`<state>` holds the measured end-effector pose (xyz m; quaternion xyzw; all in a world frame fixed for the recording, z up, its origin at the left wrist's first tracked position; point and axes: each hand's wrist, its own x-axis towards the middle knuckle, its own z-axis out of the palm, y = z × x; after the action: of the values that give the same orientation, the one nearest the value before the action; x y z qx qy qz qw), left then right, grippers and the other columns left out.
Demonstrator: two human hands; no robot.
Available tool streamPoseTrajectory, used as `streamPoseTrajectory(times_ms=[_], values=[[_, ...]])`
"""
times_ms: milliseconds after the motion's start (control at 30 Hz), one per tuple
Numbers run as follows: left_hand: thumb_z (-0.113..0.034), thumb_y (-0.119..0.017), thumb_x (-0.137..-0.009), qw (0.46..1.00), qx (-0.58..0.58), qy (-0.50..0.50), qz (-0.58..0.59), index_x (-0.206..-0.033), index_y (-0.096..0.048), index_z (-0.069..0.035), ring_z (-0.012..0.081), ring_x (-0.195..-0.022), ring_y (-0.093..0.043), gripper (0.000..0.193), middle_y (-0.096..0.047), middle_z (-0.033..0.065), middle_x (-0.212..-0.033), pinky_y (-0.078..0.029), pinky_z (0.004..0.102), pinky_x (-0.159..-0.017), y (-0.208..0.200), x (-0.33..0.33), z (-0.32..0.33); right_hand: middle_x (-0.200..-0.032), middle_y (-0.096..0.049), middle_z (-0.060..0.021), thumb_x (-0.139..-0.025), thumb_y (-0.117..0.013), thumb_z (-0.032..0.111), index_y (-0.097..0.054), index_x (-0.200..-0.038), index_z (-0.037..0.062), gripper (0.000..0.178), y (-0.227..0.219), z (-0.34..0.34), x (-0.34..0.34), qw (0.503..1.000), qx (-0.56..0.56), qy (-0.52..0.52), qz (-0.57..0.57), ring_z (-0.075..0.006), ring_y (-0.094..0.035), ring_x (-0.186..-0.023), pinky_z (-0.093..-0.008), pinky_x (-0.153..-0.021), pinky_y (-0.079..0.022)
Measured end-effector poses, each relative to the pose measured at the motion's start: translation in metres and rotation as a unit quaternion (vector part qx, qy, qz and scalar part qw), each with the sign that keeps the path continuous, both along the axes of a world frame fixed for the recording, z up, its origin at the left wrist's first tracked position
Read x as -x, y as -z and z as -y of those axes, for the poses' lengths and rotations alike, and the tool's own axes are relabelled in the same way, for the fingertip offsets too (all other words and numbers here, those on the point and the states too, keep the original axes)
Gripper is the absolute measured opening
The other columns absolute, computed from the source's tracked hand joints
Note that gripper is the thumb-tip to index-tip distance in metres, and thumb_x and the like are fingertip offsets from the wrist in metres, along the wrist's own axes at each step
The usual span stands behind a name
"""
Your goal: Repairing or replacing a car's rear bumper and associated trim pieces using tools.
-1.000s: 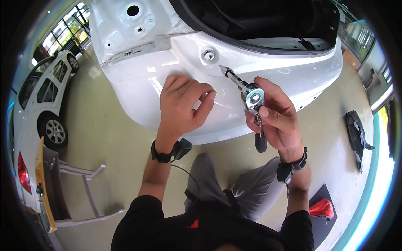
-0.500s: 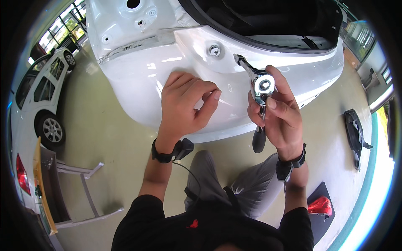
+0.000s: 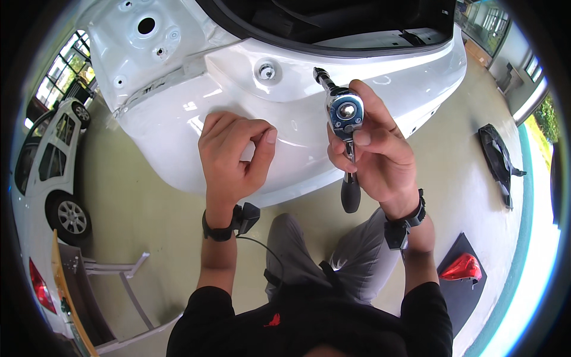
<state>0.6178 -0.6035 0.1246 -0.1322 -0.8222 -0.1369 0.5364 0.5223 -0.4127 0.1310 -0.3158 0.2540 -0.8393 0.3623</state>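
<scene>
My right hand [image 3: 383,156] grips a chrome ratchet wrench [image 3: 347,112] by its neck, thumb across the front. Its black-ended handle points down toward me. From the ratchet's head a short extension with a socket [image 3: 321,75] reaches up and left, just over the white car body [image 3: 238,98]. To the left, my left hand [image 3: 231,152] hovers above the body panel with fingers curled in and thumb against the index finger. Whatever those fingers may hold is hidden. A round recess with a shiny metal fitting [image 3: 266,72] sits in the panel beyond both hands.
A dark opening with a black seal [image 3: 333,47] lies at the far side of the body. Another white car [image 3: 50,160] and a tilted wooden-edged stand [image 3: 80,291] are at left. On the right floor lie a red tail light [image 3: 462,268] on a dark mat and a black part [image 3: 498,160].
The view has swung, so the car body and both hands sit further left. The ratchet's head has tilted slightly, showing its face differently. Both hands keep their grip shapes.
</scene>
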Motion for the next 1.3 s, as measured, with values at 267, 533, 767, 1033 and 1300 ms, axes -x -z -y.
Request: streamPoseTrajectory(times_ms=[267, 533, 767, 1033, 1300], values=[[-0.004, -0.063, -0.071, 1.0, -0.005, 0.006, -0.009, -0.071, -0.058, -0.006, 0.0164, -0.05, -0.049, 0.006, -0.056, -0.0007, -0.057, -0.036, 0.0286, -0.061, -0.001, 0.002, -0.001, -0.089, -0.052, -0.011, -0.068, -0.052, -0.007, -0.038, -0.135, 0.0124, 0.072, -0.003, 0.002, 0.001, 0.998, -0.014, 0.02, -0.061, -0.0153, -0.047, -0.065, -0.0227, -0.045, -0.03], [-0.003, -0.063, -0.07, 1.0, -0.014, -0.001, 0.006, -0.071, -0.058, -0.007, 0.0162, -0.05, -0.048, 0.007, -0.055, -0.0012, -0.056, -0.035, 0.0287, -0.061, -0.001, 0.0, -0.001, -0.089, -0.052, -0.0052, -0.076, -0.056, -0.007, -0.043, -0.126, -0.0002, 0.052, -0.012, 0.0, -0.002, 0.991, -0.032, -0.01, -0.126, -0.0104, -0.046, -0.07, -0.024, -0.055, -0.035], [-0.005, -0.064, -0.07, 1.0, -0.013, 0.007, 0.001, -0.069, -0.056, -0.009, 0.0163, -0.049, -0.047, 0.008, -0.053, -0.0019, -0.054, -0.035, 0.0286, -0.061, 0.0, 0.0, -0.002, -0.061, -0.051, 0.0017, -0.069, -0.073, 0.003, -0.05, -0.083, 0.004, 0.027, -0.024, 0.018, 0.013, 0.723, -0.174, 0.413, -0.525, -0.0019, -0.04, -0.048, -0.0178, -0.043, -0.031], [-0.005, -0.064, -0.07, 1.0, -0.024, 0.014, -0.006, -0.069, -0.056, -0.008, 0.0167, -0.048, -0.046, 0.008, -0.052, -0.0015, -0.053, -0.035, 0.0286, -0.059, 0.0, -0.001, 0.0, -0.067, -0.054, -0.0024, -0.07, -0.072, 0.004, -0.049, -0.082, 0.0047, 0.026, -0.023, 0.03, 0.019, 0.622, -0.152, 0.471, -0.607, -0.0096, -0.049, -0.047, -0.022, -0.044, -0.04], [-0.004, -0.064, -0.069, 0.998, -0.046, 0.026, -0.017, -0.068, -0.056, -0.008, 0.0172, -0.046, -0.046, 0.008, -0.052, -0.0005, -0.053, -0.035, 0.0286, -0.056, 0.002, -0.002, 0.001, -0.072, -0.054, 0.0, -0.07, -0.072, 0.004, -0.048, -0.079, 0.0067, 0.026, -0.022, 0.042, 0.016, 0.573, -0.106, 0.492, -0.647, -0.0116, -0.051, -0.047, -0.0238, -0.04, -0.04]])
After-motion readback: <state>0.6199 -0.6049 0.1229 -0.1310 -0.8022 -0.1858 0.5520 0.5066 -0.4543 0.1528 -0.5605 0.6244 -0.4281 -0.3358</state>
